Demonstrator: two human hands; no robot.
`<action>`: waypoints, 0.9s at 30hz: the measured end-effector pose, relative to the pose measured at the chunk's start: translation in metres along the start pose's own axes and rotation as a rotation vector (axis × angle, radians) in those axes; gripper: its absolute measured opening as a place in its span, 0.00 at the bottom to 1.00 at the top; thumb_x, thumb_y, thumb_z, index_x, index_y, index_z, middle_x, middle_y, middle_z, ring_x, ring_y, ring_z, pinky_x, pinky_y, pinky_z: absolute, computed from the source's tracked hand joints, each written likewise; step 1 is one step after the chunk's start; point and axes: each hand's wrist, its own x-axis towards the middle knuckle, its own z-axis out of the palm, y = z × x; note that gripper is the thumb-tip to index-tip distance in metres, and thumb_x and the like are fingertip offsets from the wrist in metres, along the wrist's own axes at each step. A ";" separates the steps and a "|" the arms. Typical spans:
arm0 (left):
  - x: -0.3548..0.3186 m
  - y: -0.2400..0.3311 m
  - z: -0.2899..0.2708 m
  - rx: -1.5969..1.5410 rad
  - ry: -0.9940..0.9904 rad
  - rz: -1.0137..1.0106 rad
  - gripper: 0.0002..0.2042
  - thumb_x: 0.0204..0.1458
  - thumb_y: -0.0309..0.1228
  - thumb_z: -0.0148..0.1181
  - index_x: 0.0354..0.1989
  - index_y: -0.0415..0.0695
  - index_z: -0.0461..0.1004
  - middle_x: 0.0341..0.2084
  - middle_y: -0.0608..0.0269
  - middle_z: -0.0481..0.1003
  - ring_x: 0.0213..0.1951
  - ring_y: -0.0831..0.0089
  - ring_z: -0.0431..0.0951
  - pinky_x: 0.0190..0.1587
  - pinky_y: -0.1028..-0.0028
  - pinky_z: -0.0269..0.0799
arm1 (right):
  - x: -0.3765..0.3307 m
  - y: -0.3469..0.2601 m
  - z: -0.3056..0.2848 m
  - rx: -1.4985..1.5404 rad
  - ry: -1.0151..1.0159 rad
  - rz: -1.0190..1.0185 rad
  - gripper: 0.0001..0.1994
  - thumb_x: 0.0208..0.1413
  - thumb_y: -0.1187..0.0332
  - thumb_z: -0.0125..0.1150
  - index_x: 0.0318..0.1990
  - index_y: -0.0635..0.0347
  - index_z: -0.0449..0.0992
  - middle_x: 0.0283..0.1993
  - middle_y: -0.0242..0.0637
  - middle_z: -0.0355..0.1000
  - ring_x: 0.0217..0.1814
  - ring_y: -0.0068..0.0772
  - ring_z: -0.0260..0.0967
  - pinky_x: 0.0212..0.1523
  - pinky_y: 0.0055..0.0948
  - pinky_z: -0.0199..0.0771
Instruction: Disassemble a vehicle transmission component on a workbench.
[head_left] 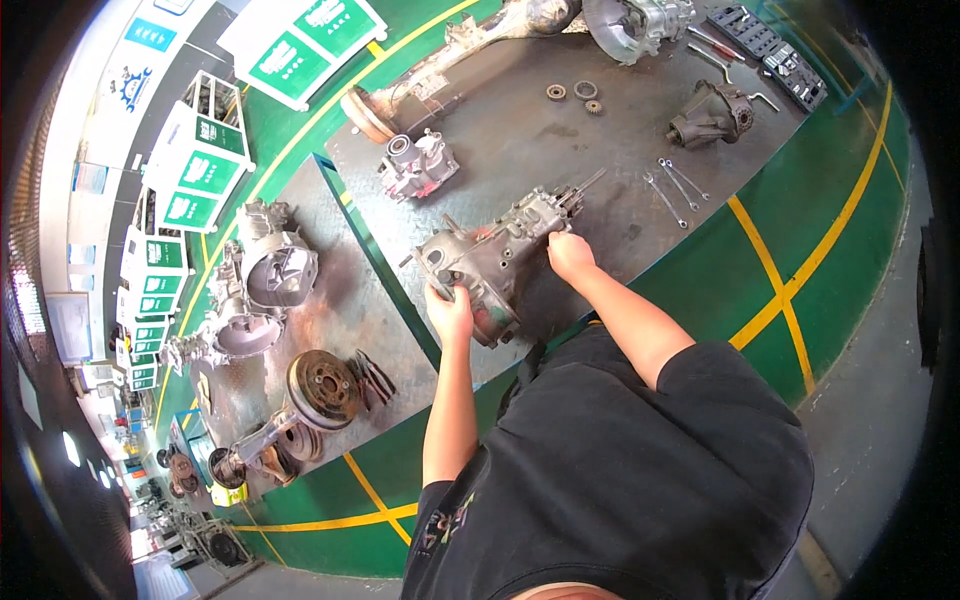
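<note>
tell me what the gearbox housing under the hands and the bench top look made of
Gearbox housing: likely cast aluminium or similar light alloy, judging by its dull grey, rough ribbed surface with rusty-red stains near the lower end. Bench top: probably steel plate, dark grey with brownish rust patches and a matte, worn finish.
</note>
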 end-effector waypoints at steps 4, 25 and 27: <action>-0.003 -0.007 -0.003 -0.068 0.038 0.012 0.21 0.52 0.31 0.61 0.54 0.33 0.70 0.44 0.47 0.78 0.45 0.57 0.78 0.52 0.65 0.71 | -0.010 -0.020 -0.026 0.014 -0.030 0.019 0.13 0.55 0.59 0.62 0.33 0.62 0.80 0.35 0.48 0.78 0.41 0.51 0.78 0.43 0.47 0.77; 0.004 -0.018 0.002 -0.038 0.031 0.033 0.22 0.51 0.31 0.58 0.54 0.32 0.69 0.46 0.39 0.76 0.49 0.48 0.77 0.54 0.61 0.70 | 0.013 -0.006 -0.004 -0.071 -0.088 -0.035 0.11 0.52 0.62 0.61 0.31 0.61 0.81 0.35 0.50 0.79 0.41 0.53 0.78 0.42 0.50 0.78; 0.001 -0.009 0.001 0.035 0.015 -0.031 0.25 0.52 0.33 0.58 0.56 0.29 0.66 0.46 0.35 0.76 0.50 0.46 0.78 0.55 0.59 0.71 | 0.011 0.000 -0.009 -0.078 -0.098 -0.103 0.11 0.53 0.61 0.60 0.32 0.60 0.80 0.37 0.48 0.79 0.42 0.52 0.78 0.42 0.50 0.78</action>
